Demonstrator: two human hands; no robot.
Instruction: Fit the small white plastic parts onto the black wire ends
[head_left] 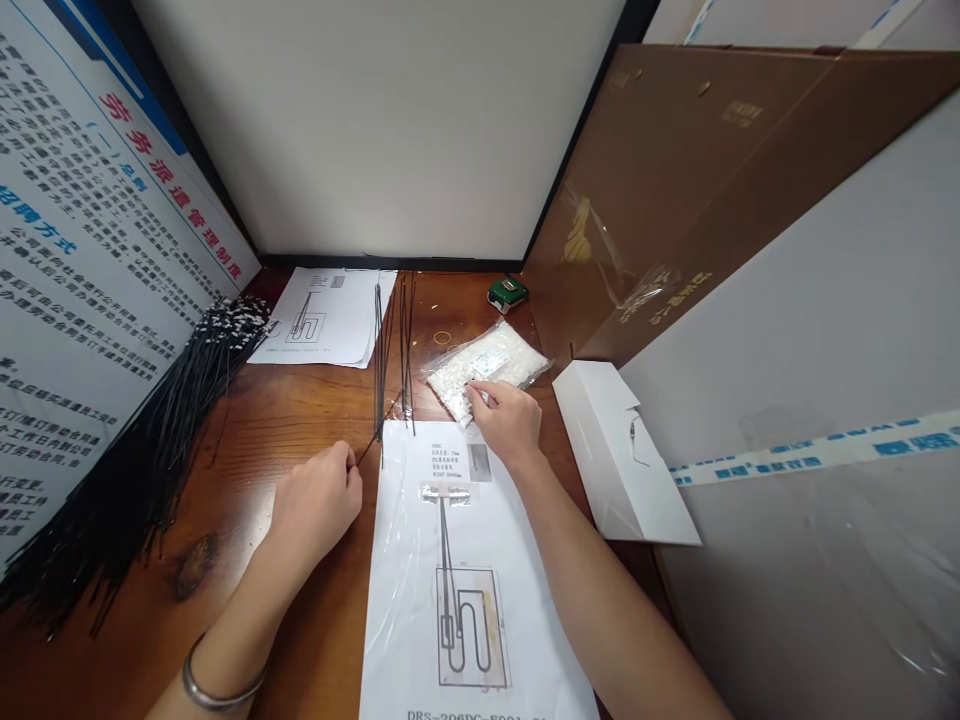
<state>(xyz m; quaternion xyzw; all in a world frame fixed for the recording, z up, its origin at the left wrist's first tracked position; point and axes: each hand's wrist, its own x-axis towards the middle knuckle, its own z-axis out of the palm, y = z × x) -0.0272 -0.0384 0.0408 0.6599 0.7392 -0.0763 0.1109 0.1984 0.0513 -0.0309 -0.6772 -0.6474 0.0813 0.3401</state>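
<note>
Nearest you, the diagram sheet [397,600] lies flat on the table [315,400]. Beside it, your left hand [319,500] is curled, its grip clamped on a black wire [368,451]. Pulling that wire sharply could, I judge, drag the loose wires [381,345] it runs toward. By the sheet's top edge, your right hand [511,418] has its grip drawn together at the near side of the bag [517,355] of white pieces; a hard tug there might tear it and spill them. The tape measure [508,292] sits behind the bag.

The sheet's bottom is cut off. Your left fingers hide the wire's near end, and its far end is hard to make out among the others. You can't tell here what, if anything, the right fingertips pinch.
</note>
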